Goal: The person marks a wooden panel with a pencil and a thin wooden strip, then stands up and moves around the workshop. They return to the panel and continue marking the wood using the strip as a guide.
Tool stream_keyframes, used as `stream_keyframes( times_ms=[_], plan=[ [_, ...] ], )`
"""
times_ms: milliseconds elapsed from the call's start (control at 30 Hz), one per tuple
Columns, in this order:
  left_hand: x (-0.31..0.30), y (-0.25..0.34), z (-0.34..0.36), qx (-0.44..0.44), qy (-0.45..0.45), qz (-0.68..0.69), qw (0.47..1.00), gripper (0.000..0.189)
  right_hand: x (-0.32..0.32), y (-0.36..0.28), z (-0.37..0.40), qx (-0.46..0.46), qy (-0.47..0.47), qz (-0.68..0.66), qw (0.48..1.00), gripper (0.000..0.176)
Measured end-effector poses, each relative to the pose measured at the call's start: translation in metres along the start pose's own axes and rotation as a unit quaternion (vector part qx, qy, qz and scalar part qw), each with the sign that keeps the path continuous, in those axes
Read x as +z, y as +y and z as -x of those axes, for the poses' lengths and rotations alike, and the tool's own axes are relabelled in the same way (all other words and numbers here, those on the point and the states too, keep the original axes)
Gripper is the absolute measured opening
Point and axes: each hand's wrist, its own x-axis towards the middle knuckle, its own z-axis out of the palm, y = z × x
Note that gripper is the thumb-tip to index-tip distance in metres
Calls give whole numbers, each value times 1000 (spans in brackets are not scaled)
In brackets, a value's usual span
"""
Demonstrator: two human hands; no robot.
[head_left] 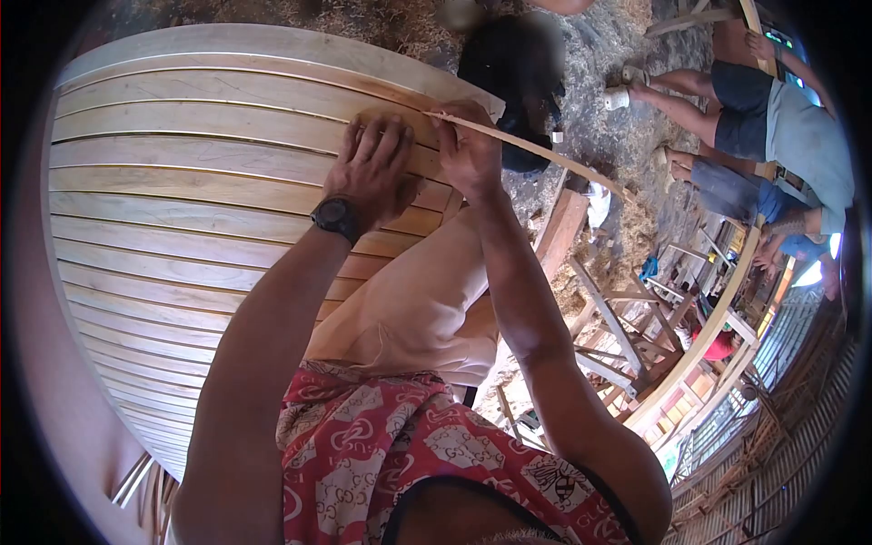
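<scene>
My right hand (472, 154) is closed in a pinch on a long, thin wooden strip (536, 148). One end of the strip sits right at a seam between planks; the rest juts out to the right past the deck edge. My left hand (377, 168), with a black watch (336, 218) on its wrist, lies on the planked wooden deck (200, 177), fingers slightly bent and pressed to the planks beside the strip's end. Dark narrow seams run between the pale boards. What lies under the left palm is hidden.
My bent leg (409, 309) rests on the planks. Wood shavings (599, 36) litter the ground beyond the deck edge. A black object (513, 82) lies below that edge. At right, people (763, 118) stand near long curved timbers (727, 318) and wooden frames (618, 327).
</scene>
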Motion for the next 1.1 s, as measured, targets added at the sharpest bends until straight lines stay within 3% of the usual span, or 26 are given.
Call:
stream_keyframes(
  times_ms=[67, 133, 267, 833, 1100],
  plan=[
    [0, 1, 0, 1, 1, 0, 1000, 71, -3, -4, -4, -13, -4, 18, 1000, 15],
    [0, 1, 0, -5, -6, -3, 1000, 71, -7, -14, -7, 52, 4, -37, 998, 15],
    [0, 1, 1, -5, -14, 2, 1000, 71, -10, -8, -5, 75, 4, -66, 995, 13],
    [0, 0, 1, 5, 11, 12, 1000, 71, -6, -9, -5, 17, 17, -21, 1000, 12],
    [2, 0, 1, 6, 19, 13, 1000, 72, -2, -6, -3, 35, 11, -7, 999, 12]
  ],
)
